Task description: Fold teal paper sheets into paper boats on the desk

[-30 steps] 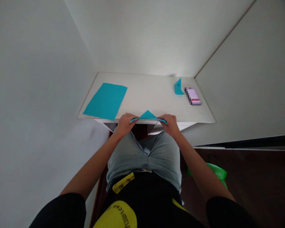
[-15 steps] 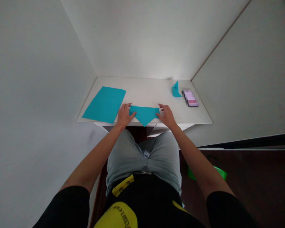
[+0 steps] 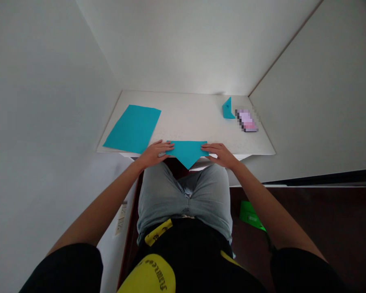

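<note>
A folded blue sheet of paper [image 3: 187, 151] lies at the front edge of the white table, its straight edge at the back and its point hanging over the front. My left hand [image 3: 155, 154] grips its left end, fingers on top and thumb at the near side. At the right end, my right hand [image 3: 221, 154] holds the paper the same way, fingertips over the corner. Parts of both ends are hidden under the fingers.
To the left lies a larger flat blue sheet [image 3: 134, 128]. A small folded blue paper shape [image 3: 227, 110] stands at the back right beside a phone [image 3: 247, 121], whose screen is blurred. Walls enclose the white table [image 3: 189, 110]. A green object [image 3: 250, 215] is on the dark floor.
The folded paper has come slightly towards me, further over the table edge. Both hands have shifted from thumbs on top to fingers flat over the ends. The view has tilted a little.
</note>
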`<state>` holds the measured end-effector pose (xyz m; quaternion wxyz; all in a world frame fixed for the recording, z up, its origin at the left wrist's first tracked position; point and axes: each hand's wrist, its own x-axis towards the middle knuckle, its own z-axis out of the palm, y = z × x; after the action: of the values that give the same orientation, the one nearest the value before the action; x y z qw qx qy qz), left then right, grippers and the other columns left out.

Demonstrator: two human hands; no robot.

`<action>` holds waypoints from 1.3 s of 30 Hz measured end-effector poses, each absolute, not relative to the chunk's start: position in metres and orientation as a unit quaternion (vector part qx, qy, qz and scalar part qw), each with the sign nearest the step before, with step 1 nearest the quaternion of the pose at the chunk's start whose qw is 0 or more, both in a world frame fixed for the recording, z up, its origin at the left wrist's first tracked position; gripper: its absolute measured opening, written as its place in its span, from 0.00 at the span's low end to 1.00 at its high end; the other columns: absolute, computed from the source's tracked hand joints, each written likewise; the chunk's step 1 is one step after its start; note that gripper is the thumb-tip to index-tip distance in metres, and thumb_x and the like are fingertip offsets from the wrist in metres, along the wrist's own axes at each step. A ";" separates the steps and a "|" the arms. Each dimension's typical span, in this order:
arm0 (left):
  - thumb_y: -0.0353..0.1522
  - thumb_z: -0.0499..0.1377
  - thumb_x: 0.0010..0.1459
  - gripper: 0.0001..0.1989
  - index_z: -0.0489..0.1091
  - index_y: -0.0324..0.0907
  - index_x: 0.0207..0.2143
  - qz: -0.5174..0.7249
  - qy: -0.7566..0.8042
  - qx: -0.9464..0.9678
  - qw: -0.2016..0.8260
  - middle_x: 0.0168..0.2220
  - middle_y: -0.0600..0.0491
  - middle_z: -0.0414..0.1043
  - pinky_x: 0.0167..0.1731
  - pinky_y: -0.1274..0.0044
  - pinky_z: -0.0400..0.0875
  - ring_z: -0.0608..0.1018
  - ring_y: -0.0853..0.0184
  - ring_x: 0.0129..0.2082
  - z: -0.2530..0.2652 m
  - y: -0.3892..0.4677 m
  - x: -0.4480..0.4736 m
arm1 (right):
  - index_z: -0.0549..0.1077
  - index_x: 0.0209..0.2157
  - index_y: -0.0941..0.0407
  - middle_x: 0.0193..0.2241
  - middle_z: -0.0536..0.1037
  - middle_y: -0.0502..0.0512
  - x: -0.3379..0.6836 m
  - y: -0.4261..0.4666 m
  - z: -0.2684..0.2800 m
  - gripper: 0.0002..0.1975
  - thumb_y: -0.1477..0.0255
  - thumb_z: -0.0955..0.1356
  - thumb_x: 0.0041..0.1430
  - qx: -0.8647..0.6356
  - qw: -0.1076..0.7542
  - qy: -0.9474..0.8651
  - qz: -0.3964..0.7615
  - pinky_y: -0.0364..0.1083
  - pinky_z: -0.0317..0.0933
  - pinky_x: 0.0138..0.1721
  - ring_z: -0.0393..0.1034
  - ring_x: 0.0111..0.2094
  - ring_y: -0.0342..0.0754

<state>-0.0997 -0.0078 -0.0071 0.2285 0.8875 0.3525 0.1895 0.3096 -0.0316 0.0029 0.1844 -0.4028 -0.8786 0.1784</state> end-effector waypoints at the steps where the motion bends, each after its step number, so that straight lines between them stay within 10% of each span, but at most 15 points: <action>1: 0.41 0.58 0.72 0.20 0.77 0.50 0.62 0.189 0.358 0.883 0.237 0.66 0.49 0.75 0.74 0.55 0.55 0.73 0.60 0.70 -0.005 -0.006 -0.099 | 0.78 0.62 0.45 0.64 0.79 0.54 0.309 -0.030 0.004 0.20 0.61 0.66 0.74 -0.401 0.192 -0.876 0.187 0.63 0.65 0.65 0.74 0.64 0.58; 8: 0.41 0.64 0.67 0.11 0.82 0.49 0.47 0.219 0.398 0.856 0.247 0.53 0.49 0.83 0.64 0.61 0.71 0.81 0.57 0.57 0.002 0.011 -0.080 | 0.84 0.49 0.49 0.50 0.84 0.58 0.292 -0.017 -0.001 0.16 0.58 0.66 0.75 -0.442 0.237 -0.848 0.172 0.58 0.69 0.57 0.78 0.51 0.57; 15: 0.41 0.74 0.55 0.26 0.77 0.44 0.54 0.183 0.482 0.836 0.187 0.57 0.43 0.73 0.64 0.58 0.69 0.75 0.50 0.60 0.000 0.043 -0.069 | 0.75 0.65 0.50 0.59 0.76 0.65 0.295 0.021 -0.008 0.25 0.58 0.69 0.72 -0.515 0.154 -0.838 0.099 0.62 0.67 0.57 0.71 0.57 0.64; 26: 0.38 0.77 0.45 0.33 0.71 0.42 0.52 0.201 0.526 0.761 0.323 0.47 0.47 0.77 0.45 0.67 0.77 0.79 0.59 0.43 -0.001 0.058 -0.060 | 0.73 0.67 0.47 0.63 0.75 0.61 0.300 0.054 -0.011 0.27 0.60 0.70 0.69 -0.493 0.144 -0.847 0.134 0.65 0.65 0.62 0.69 0.62 0.64; 39: 0.38 0.77 0.42 0.30 0.73 0.43 0.48 0.210 0.520 0.745 0.362 0.49 0.46 0.78 0.47 0.67 0.77 0.79 0.58 0.46 -0.008 0.062 -0.062 | 0.76 0.64 0.48 0.62 0.75 0.62 0.302 0.056 -0.014 0.26 0.58 0.71 0.68 -0.487 0.164 -0.843 0.157 0.66 0.64 0.64 0.68 0.64 0.64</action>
<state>-0.0621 0.0620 -0.0076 0.3617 0.7448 0.5200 0.2100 0.3021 0.0558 -0.0138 0.1638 -0.4871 -0.8433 0.1570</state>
